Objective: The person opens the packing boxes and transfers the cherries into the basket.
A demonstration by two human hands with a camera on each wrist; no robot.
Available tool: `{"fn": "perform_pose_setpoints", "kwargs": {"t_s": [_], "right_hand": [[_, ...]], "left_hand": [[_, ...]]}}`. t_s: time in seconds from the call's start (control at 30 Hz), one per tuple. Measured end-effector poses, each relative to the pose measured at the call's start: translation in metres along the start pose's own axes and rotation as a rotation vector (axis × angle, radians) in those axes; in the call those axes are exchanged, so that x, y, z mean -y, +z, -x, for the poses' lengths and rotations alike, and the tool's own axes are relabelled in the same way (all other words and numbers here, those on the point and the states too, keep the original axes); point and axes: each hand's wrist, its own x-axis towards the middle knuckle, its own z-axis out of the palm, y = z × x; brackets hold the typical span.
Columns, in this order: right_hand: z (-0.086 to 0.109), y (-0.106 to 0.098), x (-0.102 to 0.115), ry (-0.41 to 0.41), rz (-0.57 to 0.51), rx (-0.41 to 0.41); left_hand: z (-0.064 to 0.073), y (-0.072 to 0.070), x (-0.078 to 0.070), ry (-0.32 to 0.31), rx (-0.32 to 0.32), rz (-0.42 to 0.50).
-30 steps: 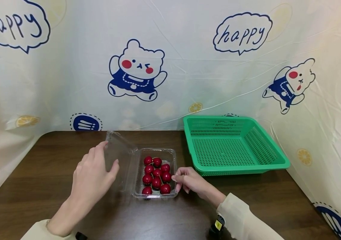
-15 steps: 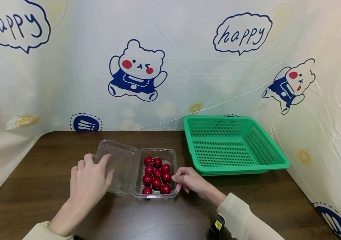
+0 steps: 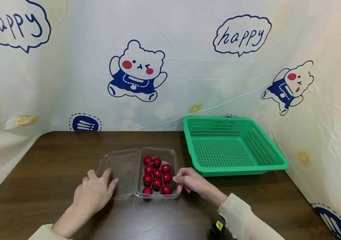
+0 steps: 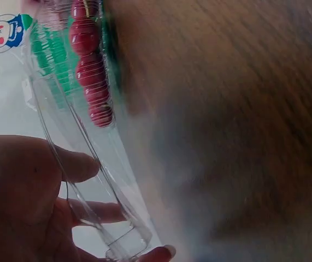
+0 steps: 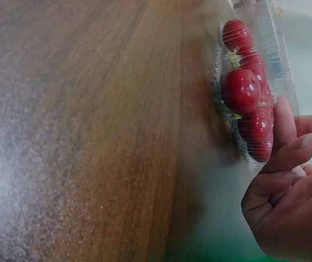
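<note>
A clear plastic clamshell container [image 3: 172, 160] lies unfolded on the table, its hinged lid [image 3: 124, 175] laid back to the left. Several dark red cherries [image 3: 157, 173] with short green stems sit in its base. My left hand [image 3: 92, 193] is at the lid's outer left edge, fingers spread and fairly straight over it; the left wrist view has thumb and fingers along the lid's rim [image 4: 87, 144]. With thumb and curled fingers, my right hand [image 3: 189, 181] pinches the base's right edge. In the right wrist view, cherries [image 5: 242, 90] show through the side wall.
A green perforated plastic basket [image 3: 233, 169] stands at the back right, right beyond my right hand. Behind the brown wooden table [image 3: 146, 220] hangs a pale printed curtain [image 3: 188, 76]. A black device with a yellow mark [image 3: 219, 225] is by the right sleeve.
The lid has swung down to the left, from raised to nearly flat. My left hand has moved down with it, toward me. The right hand stays at the base's edge.
</note>
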Motion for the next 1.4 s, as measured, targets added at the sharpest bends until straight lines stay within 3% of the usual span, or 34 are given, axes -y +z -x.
{"fn": "perform_pose_setpoints", "kwargs": {"t_s": [0.23,0.7,1.03,1.4], "right_hand": [[0.000,0.001,0.001,-0.008,0.001,0.004],[0.000,0.004,0.007,-0.009,0.003,-0.020],[-0.001,0.006,0.009,0.004,0.020,-0.022],[0.000,0.005,0.013,0.014,0.035,-0.017]], "left_hand": [[-0.002,0.004,0.000,-0.021,0.075,0.008],[-0.004,0.008,0.006,-0.016,0.046,-0.020],[-0.003,0.008,0.004,-0.003,-0.030,-0.102],[-0.006,-0.010,-0.010,0.080,-0.169,-0.094]]}}
